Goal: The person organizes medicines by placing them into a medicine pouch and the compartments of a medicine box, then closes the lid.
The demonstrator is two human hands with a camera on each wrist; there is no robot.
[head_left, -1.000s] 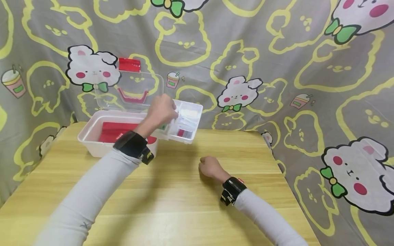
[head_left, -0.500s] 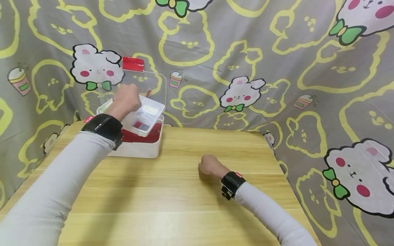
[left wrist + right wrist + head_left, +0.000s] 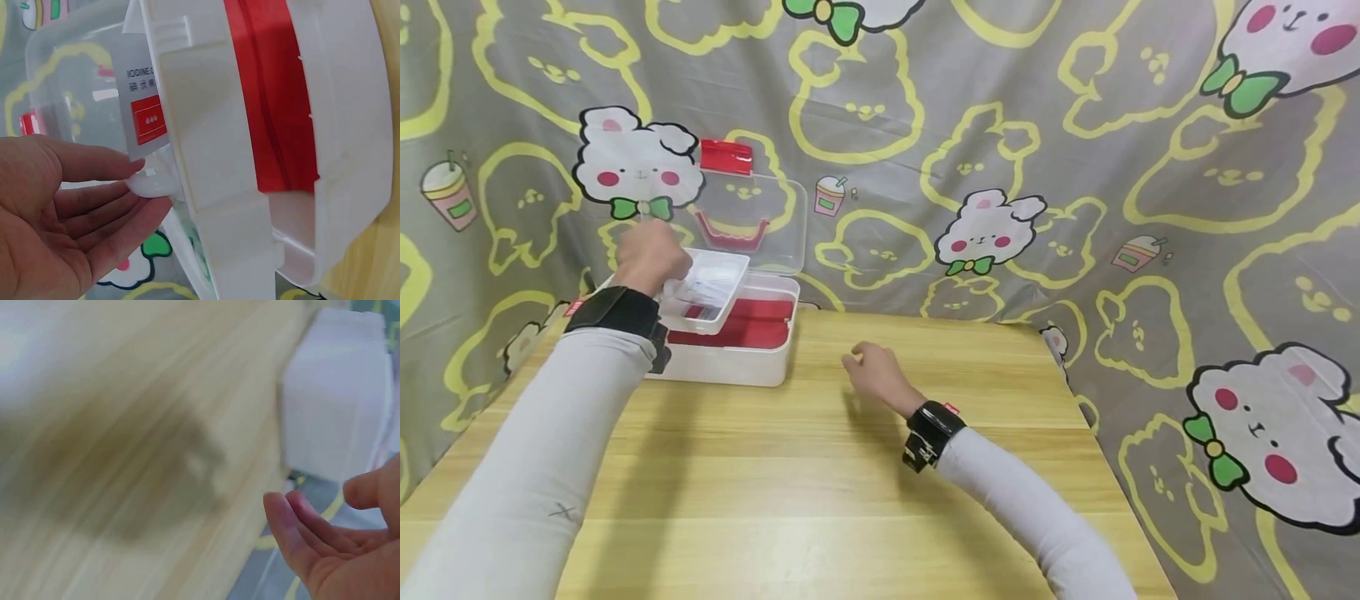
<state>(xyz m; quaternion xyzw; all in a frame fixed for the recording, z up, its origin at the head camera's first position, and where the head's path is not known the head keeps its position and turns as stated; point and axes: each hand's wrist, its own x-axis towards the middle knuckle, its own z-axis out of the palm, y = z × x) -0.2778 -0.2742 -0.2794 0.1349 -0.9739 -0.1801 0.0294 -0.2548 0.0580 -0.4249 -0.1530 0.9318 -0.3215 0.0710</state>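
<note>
My left hand (image 3: 651,254) pinches the rounded white handle (image 3: 153,182) of a white compartment tray (image 3: 724,310) between thumb and fingers. The tray is held tilted over a white plastic box (image 3: 737,367), overlapping its left part in the head view. Packets lie in the tray, one a printed iodine packet (image 3: 147,119) beside my thumb in the left wrist view. Inside the box is something flat and red (image 3: 763,321). To the right of the box, my right hand (image 3: 878,372) hovers over the table, fingers loosely bent, holding nothing.
The clear lid (image 3: 786,221) of the box stands upright behind it, with a red latch (image 3: 726,156) and a pink-red handle (image 3: 733,242). A wooden table (image 3: 820,500) bears everything. A patterned grey curtain (image 3: 880,92) hangs close behind its back edge.
My left hand has carried the tray leftwards, from right of the box to over it. My right hand has moved slightly left and away from me, its fingers loosening.
</note>
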